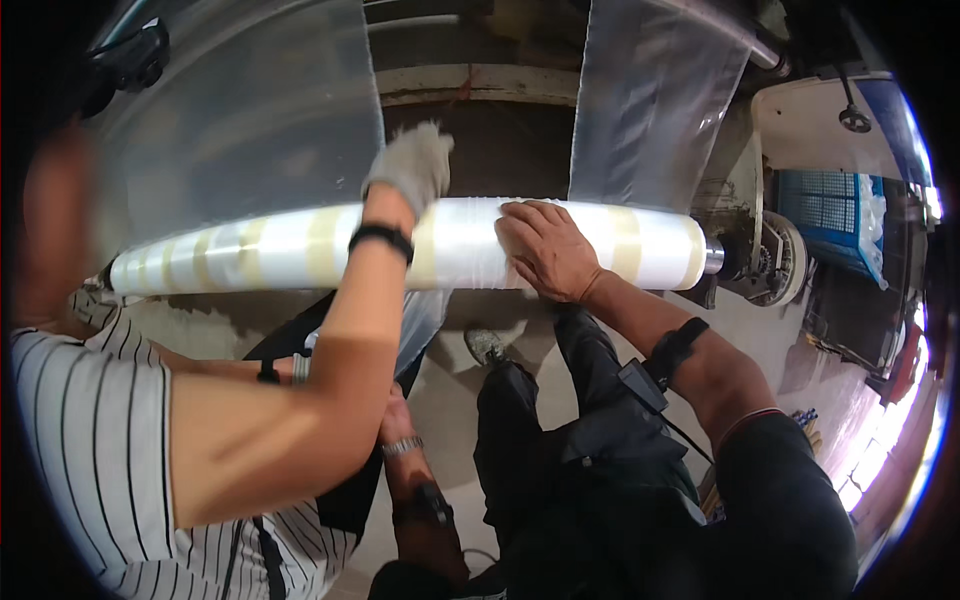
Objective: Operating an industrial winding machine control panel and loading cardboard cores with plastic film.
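- The right hand (545, 250) lies flat, fingers spread, palm down on the middle of the roll of clear film (400, 245), pressing on it and gripping nothing.
- The left hand (397, 412) is low, mostly hidden behind a co-worker's arm; whether it is clenched or loose cannot be told. A metal watch (402, 446) sits on its wrist.
- The roll lies level across the view, white with yellowish bands, its right end on a metal shaft (712, 256).
- A co-worker in a striped shirt (90, 440) reaches a gloved hand (412, 165) over the top of the roll, just left of the right hand.
- Two clear film sheets (250, 120) hang down to the roll from above.
- A blue crate (830, 215) stands well to the right.
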Motion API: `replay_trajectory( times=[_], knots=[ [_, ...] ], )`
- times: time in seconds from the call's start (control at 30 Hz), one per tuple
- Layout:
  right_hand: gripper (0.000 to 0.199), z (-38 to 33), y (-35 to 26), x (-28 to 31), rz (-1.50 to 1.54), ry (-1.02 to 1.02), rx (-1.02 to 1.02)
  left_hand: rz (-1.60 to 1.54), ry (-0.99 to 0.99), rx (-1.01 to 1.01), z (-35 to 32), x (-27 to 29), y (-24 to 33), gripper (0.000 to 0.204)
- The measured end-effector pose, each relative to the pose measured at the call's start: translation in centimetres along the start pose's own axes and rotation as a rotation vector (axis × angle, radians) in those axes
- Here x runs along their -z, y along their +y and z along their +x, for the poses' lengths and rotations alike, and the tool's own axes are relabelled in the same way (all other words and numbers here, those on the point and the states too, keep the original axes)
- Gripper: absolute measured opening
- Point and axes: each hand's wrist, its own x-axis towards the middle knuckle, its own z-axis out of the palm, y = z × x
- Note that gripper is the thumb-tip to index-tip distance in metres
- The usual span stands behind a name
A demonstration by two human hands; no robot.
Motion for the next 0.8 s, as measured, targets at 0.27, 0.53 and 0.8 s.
replay_trajectory(
  times=[0.27,0.53,0.8],
  knots=[
    [0.062,1.8,-10.7,-2.1,0.244,-0.088,0.128,-0.015,-0.431,-0.016,-11.2,-7.6,8.4,0.018],
    [0.056,3.4,-9.6,-0.6,0.352,-0.047,0.010,-0.361,-0.624,-0.104,-13.2,-14.1,10.1,0.041],
    [0.037,4.9,-3.3,3.2,0.439,0.170,-0.202,0.030,-0.273,0.070,-12.4,-13.4,2.5,0.039]
  ],
)
